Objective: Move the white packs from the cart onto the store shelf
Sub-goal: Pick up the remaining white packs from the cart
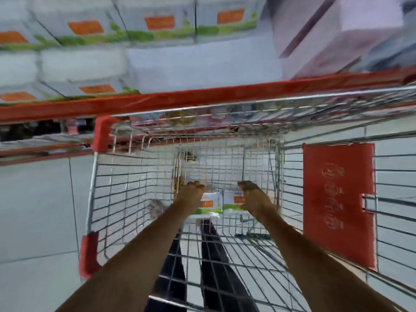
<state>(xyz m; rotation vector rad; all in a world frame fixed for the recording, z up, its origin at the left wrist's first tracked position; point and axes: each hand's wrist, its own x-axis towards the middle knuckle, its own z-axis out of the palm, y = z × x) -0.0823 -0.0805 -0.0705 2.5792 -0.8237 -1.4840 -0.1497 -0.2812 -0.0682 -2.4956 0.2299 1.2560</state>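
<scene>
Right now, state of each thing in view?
Wire shopping cart: nearly empty, parked against the shelf.
White packs with orange labels in the cart: lying at the bottom, between both hands.
Left hand: open, at the packs' left side.
Right hand: open, at their right side.
Red-edged store shelf: stacked with matching packs.

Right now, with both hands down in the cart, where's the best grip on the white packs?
Grip the white packs by their two outer side faces, one hand per side, coming straight down from above. They lie at the bottom of the wire cart, so the open top is the only way in. The left hand and right hand already flank them; whether the fingers touch is unclear.
</scene>
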